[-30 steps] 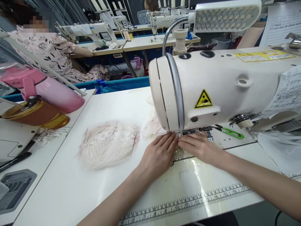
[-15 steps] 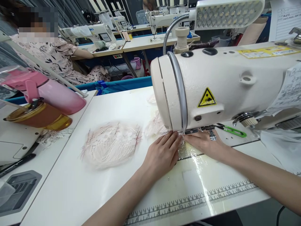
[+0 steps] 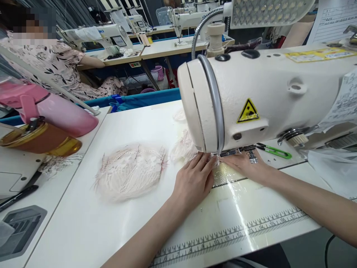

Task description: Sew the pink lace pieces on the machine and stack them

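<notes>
My left hand [image 3: 193,179] lies palm down beside the needle area of the sewing machine [image 3: 259,93]. Its fingers are stretched forward, their tips on a sheer lace piece [image 3: 184,147] that runs under the machine head. From the other side my right hand [image 3: 247,163] reaches in flat, wearing a ring-like metal piece. Its fingers point at the presser foot, and the machine partly hides them. The bit of lace between the two hands is mostly covered. A second pale lace piece with reddish thread ends [image 3: 132,171] rests on the table, left of my left hand.
Green thread snips [image 3: 276,150] lie behind my right hand. A printed ruler [image 3: 231,236] runs along the table's front edge. A pink bottle [image 3: 64,113] and an amber cup [image 3: 41,137] stand on the left. Another person [image 3: 52,63] sits by machines farther back.
The camera view has shifted slightly, so the background sits a little more to the left. Both hands keep nearly the same place at the needle, with only small finger shifts.
</notes>
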Tool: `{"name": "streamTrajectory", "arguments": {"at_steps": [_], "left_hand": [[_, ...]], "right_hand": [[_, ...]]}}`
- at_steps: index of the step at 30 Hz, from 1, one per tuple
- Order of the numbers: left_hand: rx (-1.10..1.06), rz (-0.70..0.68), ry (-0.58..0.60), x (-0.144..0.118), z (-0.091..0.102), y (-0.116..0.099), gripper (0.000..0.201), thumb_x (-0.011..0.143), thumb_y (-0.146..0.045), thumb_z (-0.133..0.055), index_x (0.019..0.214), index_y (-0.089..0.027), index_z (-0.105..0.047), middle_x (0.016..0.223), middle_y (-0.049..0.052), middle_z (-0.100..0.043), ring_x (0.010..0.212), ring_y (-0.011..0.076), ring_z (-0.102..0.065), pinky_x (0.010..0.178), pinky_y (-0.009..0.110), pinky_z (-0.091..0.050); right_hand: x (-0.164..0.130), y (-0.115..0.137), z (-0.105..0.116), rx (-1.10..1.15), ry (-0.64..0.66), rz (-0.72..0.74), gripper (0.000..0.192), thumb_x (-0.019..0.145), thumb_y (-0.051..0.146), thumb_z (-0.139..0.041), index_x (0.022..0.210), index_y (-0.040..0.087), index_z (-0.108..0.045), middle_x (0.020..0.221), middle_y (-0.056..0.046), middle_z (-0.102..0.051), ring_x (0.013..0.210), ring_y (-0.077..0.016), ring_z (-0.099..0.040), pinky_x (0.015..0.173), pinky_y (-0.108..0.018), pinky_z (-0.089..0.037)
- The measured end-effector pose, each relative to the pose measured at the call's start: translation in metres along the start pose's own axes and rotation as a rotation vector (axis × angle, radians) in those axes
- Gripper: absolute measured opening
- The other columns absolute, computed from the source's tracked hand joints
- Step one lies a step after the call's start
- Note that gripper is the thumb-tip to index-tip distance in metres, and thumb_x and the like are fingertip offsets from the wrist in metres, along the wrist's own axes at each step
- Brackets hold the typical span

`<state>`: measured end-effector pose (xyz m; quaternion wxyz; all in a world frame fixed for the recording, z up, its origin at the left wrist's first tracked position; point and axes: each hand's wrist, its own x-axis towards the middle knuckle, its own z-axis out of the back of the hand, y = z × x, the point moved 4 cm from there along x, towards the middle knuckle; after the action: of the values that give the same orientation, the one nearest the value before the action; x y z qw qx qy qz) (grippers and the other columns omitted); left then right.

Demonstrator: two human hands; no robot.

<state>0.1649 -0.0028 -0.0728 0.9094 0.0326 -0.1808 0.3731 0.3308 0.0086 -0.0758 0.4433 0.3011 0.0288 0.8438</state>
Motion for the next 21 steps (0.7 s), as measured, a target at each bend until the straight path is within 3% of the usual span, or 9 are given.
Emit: {"name": "streamTrajectory", "arguments": {"at_steps": [6, 10, 15, 21], "left_hand": [[0.068, -0.054, -0.041, -0.003, -0.003, -0.004, 0.037, 0.091, -0.019, -0.046, 0.126, -0.012, -0.057, 0.130, 0.014, -0.058, 0.124, 0.0297, -0.052, 0.096, 0.046, -0.050], [0.106, -0.167, -0.087, -0.007, -0.004, -0.009, 0.037, 0.091, -0.013, -0.046, 0.126, -0.008, -0.056, 0.128, 0.013, -0.060, 0.119, 0.0247, -0.057, 0.100, 0.040, -0.049], [0.074, -0.125, -0.075, -0.006, 0.000, -0.009, 0.038, 0.091, -0.018, -0.048, 0.127, -0.008, -0.055, 0.127, 0.014, -0.060, 0.118, 0.0257, -0.058, 0.099, 0.041, -0.051], [0.052, -0.112, -0.089, -0.004, 0.002, -0.003, 0.035, 0.091, -0.020, -0.048, 0.122, -0.010, -0.060, 0.120, 0.012, -0.065, 0.115, 0.0268, -0.060, 0.100, 0.045, -0.050]], "right_hand": [[-0.006, 0.006, 0.004, -0.141, -0.007, 0.057, 0.036, 0.093, 0.017, -0.039, 0.113, 0.034, -0.065, 0.093, 0.003, -0.071, 0.081, -0.0166, -0.063, 0.077, -0.035, -0.050], [-0.015, 0.009, 0.005, -0.289, -0.010, 0.119, 0.034, 0.092, 0.018, -0.046, 0.118, 0.034, -0.062, 0.101, 0.003, -0.071, 0.076, -0.0149, -0.062, 0.079, -0.034, -0.046], [-0.016, 0.012, 0.003, -0.345, -0.082, 0.085, 0.023, 0.091, 0.034, -0.054, 0.107, 0.028, -0.069, 0.088, -0.001, -0.071, 0.070, -0.0153, -0.061, 0.088, -0.039, -0.042], [-0.015, 0.014, -0.001, -0.273, 0.006, 0.009, 0.028, 0.094, 0.038, -0.048, 0.112, 0.031, -0.067, 0.096, -0.003, -0.069, 0.081, -0.0185, -0.064, 0.090, -0.043, -0.043]]}}
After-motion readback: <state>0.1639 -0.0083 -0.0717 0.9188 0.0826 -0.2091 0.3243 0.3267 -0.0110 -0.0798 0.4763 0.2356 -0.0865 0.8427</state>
